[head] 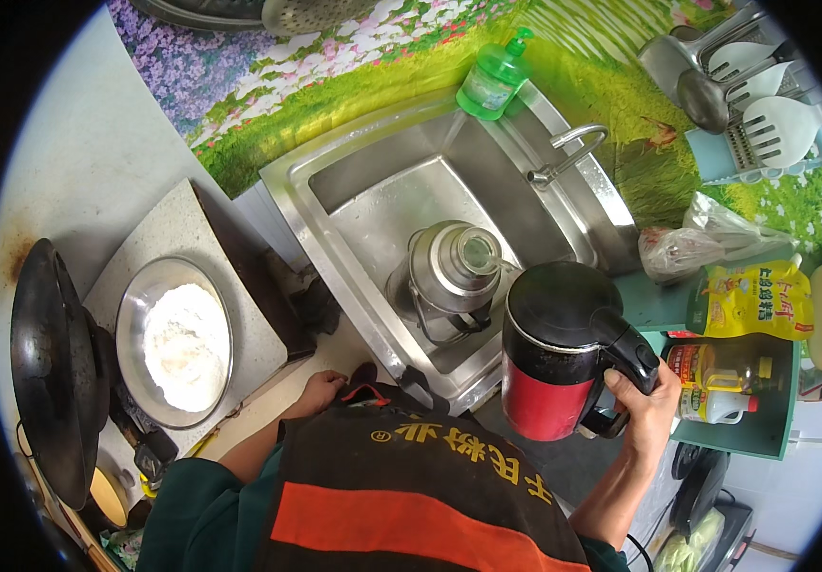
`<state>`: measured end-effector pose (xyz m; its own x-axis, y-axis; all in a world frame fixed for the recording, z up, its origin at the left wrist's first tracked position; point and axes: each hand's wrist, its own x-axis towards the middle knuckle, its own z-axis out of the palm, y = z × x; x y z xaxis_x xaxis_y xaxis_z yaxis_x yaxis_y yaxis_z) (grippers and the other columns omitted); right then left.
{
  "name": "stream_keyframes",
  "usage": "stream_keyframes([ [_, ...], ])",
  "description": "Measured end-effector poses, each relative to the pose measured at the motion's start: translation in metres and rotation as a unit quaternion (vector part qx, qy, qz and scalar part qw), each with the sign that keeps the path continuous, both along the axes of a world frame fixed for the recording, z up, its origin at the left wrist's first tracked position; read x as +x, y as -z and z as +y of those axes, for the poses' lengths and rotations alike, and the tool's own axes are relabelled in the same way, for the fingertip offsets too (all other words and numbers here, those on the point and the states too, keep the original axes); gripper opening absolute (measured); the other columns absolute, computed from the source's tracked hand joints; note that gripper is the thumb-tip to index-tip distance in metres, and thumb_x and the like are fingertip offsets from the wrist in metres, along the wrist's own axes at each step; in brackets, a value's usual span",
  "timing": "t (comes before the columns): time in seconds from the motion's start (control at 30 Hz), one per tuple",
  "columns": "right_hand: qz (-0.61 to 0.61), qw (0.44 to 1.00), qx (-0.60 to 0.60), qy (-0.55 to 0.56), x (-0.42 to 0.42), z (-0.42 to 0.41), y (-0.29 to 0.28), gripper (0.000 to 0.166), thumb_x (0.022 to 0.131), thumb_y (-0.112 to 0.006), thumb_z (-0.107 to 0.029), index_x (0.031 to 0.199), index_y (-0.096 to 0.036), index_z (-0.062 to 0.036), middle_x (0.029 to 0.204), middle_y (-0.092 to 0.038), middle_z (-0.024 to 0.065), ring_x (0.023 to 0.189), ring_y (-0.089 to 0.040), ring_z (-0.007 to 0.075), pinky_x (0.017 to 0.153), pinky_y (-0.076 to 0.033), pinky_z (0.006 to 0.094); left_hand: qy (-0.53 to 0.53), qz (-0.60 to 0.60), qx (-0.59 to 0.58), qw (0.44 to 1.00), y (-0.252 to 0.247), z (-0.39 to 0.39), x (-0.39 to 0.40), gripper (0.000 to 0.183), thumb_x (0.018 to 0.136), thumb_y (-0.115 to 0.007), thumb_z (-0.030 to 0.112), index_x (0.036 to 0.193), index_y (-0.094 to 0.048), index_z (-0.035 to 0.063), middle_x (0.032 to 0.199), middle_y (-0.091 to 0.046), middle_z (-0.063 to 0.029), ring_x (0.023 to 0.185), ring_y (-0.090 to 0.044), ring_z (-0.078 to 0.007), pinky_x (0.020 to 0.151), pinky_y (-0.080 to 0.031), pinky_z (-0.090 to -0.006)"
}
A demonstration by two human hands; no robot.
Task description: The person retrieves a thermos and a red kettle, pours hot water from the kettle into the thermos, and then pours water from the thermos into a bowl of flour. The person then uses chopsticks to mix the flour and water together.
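My right hand (647,400) grips the black handle of a red and black electric kettle (548,390), held at the sink's right front edge. The kettle's lid is down and its spout side faces an open metal thermos flask (447,268). What looks like clear water (508,265) runs between kettle and flask mouth. The flask stands in the stainless steel sink (375,207), its carrying handle hanging at the front. My left hand (321,392) is low beside my dark apron (382,457), fingers curled; whether it holds anything is unclear.
To the left, a metal bowl of white flour-like powder (186,350) sits on a speckled counter (168,222) beside a black wok (53,372). A faucet (568,154) and green pump bottle (493,79) edge the sink. On the right, a green shelf (776,429) holds bottles; utensils (740,93) hang above.
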<state>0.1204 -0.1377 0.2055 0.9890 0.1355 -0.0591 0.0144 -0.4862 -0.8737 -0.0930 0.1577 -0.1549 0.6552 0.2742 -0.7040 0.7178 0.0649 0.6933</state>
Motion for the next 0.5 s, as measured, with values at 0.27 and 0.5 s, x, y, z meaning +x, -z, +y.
stream_keyframes([
  [0.27,-0.002,1.000,-0.002,-0.013,0.001,0.002,-0.003,0.021,0.067,-0.078,-0.006,0.081,-0.062,-0.0003,0.061,-0.051,-0.0044,0.051,-0.043,0.0039,0.047,-0.032,0.0195,-0.008,-0.005,-0.012,1.000,0.004,-0.001,-0.002,0.025,0.087,-0.055,0.010,0.106,-0.064,-0.0036,0.095,-0.068,-0.0138,0.088,-0.063,-0.0207,0.081,-0.048,-0.0294],
  [0.5,0.008,1.000,-0.008,-0.025,0.004,0.002,-0.006,0.026,0.068,-0.079,-0.008,0.088,-0.064,0.0010,0.067,-0.055,-0.0039,0.056,-0.044,0.0039,0.052,-0.034,0.0195,-0.012,0.005,-0.018,1.000,0.007,-0.001,-0.003,0.027,0.087,-0.055,0.011,0.108,-0.063,-0.0042,0.096,-0.067,-0.0145,0.089,-0.063,-0.0215,0.080,-0.049,-0.0298],
])
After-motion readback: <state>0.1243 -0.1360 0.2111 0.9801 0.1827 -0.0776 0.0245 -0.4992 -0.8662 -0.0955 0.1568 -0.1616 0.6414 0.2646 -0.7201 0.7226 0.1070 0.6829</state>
